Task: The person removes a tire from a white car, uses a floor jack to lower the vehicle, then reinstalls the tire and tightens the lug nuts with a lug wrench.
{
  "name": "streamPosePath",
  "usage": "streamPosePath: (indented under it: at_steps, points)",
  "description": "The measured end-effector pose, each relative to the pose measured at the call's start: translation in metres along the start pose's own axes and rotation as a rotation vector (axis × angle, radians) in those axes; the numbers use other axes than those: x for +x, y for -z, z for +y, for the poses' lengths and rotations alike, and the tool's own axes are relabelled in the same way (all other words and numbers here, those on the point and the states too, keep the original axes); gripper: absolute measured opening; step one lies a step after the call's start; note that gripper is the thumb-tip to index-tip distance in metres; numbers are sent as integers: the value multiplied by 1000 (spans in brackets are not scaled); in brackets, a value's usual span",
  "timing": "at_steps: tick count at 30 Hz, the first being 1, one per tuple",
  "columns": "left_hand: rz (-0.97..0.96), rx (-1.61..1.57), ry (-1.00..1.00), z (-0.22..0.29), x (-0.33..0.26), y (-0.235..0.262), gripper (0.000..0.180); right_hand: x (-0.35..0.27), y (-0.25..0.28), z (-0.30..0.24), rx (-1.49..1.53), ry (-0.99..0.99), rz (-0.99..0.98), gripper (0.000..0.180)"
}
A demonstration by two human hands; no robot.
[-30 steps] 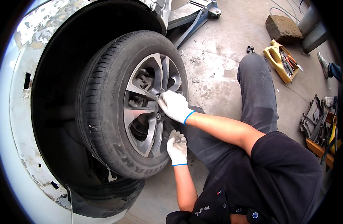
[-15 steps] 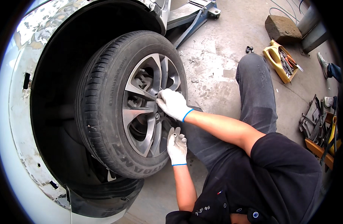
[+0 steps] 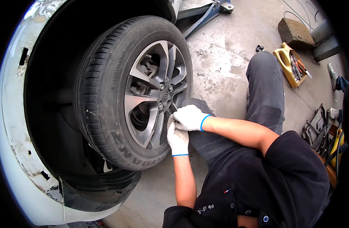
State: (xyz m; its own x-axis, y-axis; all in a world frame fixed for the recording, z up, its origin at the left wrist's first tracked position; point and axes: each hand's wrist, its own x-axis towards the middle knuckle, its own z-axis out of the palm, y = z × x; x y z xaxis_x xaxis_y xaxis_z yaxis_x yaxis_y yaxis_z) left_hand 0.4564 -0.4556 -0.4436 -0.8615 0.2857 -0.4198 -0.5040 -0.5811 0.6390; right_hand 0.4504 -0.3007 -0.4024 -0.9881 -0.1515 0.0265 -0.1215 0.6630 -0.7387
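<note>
Nearest to us, our left hand (image 3: 177, 137) in its white glove sits just below our right hand (image 3: 189, 117), and the two touch; both are curled close together, but we cannot tell what they hold, or if they hold anything; they rest just right of the wheel (image 3: 155, 93), by its grey spokes; the black tyre (image 3: 102, 91) stands under the white car body (image 3: 13, 125); farther off on the right, a yellow tray of tools (image 3: 290, 62) lies on the grey floor (image 3: 224, 57); past it sits a brown block (image 3: 294, 32).
</note>
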Motion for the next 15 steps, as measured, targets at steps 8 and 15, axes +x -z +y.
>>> streamPosePath:
  at_steps: [8,15]
  points:
    - [130,52,-74,1,-1,-14,38,-4,-30,-4,-47,-10,239,22]
    - [167,83,-50,-2,13,-9,32,-2,-33,1,-19,-99,269,20]
